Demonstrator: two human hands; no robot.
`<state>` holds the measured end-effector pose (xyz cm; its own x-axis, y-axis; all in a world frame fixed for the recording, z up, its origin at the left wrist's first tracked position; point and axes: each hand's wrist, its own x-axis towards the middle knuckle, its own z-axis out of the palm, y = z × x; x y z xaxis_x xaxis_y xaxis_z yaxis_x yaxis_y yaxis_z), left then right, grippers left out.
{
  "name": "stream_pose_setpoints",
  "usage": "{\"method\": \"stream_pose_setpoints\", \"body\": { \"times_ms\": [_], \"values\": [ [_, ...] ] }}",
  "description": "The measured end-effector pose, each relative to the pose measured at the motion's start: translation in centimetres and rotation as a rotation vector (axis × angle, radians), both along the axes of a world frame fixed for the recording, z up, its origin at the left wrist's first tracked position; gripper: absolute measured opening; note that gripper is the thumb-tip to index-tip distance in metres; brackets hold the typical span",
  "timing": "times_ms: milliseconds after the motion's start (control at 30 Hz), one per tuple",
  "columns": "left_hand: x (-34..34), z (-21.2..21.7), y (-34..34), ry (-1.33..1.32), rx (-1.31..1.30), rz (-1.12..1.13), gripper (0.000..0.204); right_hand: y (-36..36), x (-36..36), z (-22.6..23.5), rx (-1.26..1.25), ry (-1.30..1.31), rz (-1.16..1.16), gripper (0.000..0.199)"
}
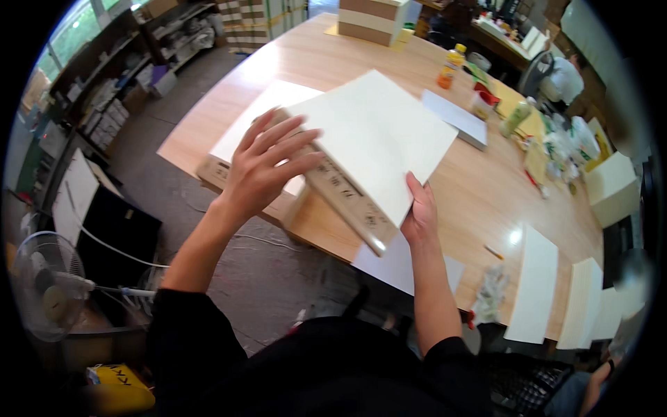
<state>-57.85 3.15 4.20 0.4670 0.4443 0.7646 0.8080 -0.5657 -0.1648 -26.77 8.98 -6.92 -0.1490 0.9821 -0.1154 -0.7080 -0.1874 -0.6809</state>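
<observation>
A flat white box (379, 128) with a tan, printed side strip is tilted above the table in front of me. My right hand (422, 212) grips its near right edge, thumb on the white face and fingers out of sight underneath. Fingers stretched and spread, my left hand (267, 163) lies over the strip at the box's left end; its thumb is hidden. Under and left of it, a similar white box (260, 104) with a tan side rests at the table's edge. A white sheet (396, 264) lies below the held box.
The wooden table (486, 201) carries an orange-drink bottle (451, 66), a red-and-white cup (484, 103), a pale green bottle (517, 117) and plastic bags. White panels (533, 285) stand along its right side. A fan (52, 295) is at left; other people (563, 80) sit at right.
</observation>
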Motion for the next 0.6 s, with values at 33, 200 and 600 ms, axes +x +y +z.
{"method": "stream_pose_setpoints", "body": {
  "times_ms": [33,200,600],
  "values": [
    [-3.6,-1.5,-1.4,0.011,0.01,0.116,0.024,0.5,-3.7,1.0,0.043,-0.017,-0.032,0.042],
    [-16.8,-8.1,-5.4,-0.133,-0.229,0.473,0.048,4.6,-15.3,0.2,0.101,-0.285,0.242,0.04],
    [-23.3,-14.5,-4.4,-1.178,-0.901,0.155,0.059,5.6,-16.5,-0.2,0.256,-0.947,0.182,0.04]
  ]
}}
